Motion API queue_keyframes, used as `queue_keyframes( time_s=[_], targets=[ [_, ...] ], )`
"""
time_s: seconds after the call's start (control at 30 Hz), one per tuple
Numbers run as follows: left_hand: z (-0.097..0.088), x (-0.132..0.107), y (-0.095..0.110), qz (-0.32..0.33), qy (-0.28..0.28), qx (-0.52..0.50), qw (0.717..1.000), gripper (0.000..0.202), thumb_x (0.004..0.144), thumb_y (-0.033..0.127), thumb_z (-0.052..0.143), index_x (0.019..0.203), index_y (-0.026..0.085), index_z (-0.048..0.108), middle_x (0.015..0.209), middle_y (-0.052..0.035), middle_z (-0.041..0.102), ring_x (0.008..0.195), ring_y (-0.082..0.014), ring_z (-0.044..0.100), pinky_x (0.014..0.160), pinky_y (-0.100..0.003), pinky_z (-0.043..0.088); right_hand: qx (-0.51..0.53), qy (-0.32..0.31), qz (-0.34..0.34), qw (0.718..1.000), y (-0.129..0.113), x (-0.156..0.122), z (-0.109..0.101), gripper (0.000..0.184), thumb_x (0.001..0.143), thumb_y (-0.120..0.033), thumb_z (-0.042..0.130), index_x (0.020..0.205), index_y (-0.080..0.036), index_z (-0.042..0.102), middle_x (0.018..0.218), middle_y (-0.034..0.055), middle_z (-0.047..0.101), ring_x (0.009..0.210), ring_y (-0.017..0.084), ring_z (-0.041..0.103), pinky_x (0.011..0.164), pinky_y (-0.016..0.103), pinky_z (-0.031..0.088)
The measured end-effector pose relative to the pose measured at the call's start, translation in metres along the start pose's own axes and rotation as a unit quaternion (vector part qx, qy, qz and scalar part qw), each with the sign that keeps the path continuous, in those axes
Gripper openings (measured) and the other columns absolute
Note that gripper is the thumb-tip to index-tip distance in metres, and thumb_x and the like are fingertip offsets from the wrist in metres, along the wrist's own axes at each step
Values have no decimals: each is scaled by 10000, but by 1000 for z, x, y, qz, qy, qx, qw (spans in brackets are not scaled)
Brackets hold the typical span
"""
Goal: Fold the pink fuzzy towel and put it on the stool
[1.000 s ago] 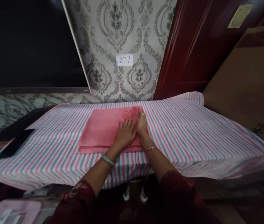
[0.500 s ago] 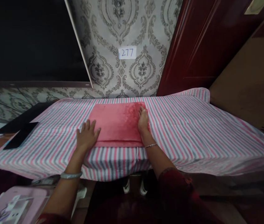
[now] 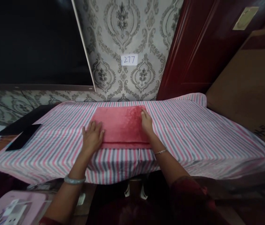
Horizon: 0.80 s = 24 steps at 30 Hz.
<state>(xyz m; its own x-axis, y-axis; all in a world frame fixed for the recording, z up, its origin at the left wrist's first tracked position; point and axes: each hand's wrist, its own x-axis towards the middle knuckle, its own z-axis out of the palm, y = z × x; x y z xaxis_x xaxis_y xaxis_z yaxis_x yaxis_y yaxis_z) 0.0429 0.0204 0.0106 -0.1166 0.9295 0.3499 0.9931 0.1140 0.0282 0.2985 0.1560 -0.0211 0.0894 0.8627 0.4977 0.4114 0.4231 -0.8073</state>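
Observation:
A pink towel (image 3: pixel 120 123), folded into a flat rectangle, lies on the striped cloth in front of me. Its right part looks darker and ruffled, and a fold line runs along its near edge. My left hand (image 3: pixel 92 136) rests flat with fingers spread across the towel's left edge. At the towel's right edge, my right hand (image 3: pixel 147 122) has its fingers curled in and closed on the far right part of the fabric. The fingertips there are partly hidden.
The striped cloth (image 3: pixel 184 131) covers the table. A black phone (image 3: pixel 24 137) lies at the left. Behind stand a dark screen (image 3: pixel 36 43) and a wall label (image 3: pixel 129 59). To the right is a cardboard box (image 3: pixel 251 84); a pink case (image 3: pixel 20 203) sits below left.
My right hand has gone from lying extended along the towel's right edge to curled fingers there. My left hand stays spread on the left edge. The view has shifted slightly.

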Motion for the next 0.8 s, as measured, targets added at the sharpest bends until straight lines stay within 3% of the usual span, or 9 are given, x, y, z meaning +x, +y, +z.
queue_keyframes(
  time_s=[0.13,0.27,0.53,0.8],
  targets=[
    [5,7,22,39,-18,-3,999,563,1002,410,346,1509,187,450,1625,-165,335,1513,-332,276,1205,-626,172,-204,-84,-42,974,-10,-34,-23,608,993,-468,360,1525,-182,426,1628,140,345,1526,293,257,1215,582,187],
    [23,11,23,5,-32,8,999,587,1002,454,349,1529,208,424,1644,-159,294,1523,-354,235,1180,-660,182,-295,-164,-21,941,-3,-59,-33,606,1001,-482,391,1538,-203,403,1647,128,310,1541,305,201,1199,600,200],
    [35,6,17,6,-37,9,999,600,1009,462,321,1550,213,391,1643,-155,299,1525,-347,233,1183,-640,189,-271,-190,-27,943,13,-59,-36,638,1013,-488,358,1559,-158,364,1661,123,275,1562,281,126,1210,529,244],
    [35,-1,18,19,16,-19,999,559,1013,401,292,1503,192,461,1610,-142,376,1508,-301,289,1213,-571,169,-189,-178,-74,963,30,-65,-47,619,1016,-508,348,1533,-176,425,1640,115,327,1549,256,205,1254,495,196]
  ],
)
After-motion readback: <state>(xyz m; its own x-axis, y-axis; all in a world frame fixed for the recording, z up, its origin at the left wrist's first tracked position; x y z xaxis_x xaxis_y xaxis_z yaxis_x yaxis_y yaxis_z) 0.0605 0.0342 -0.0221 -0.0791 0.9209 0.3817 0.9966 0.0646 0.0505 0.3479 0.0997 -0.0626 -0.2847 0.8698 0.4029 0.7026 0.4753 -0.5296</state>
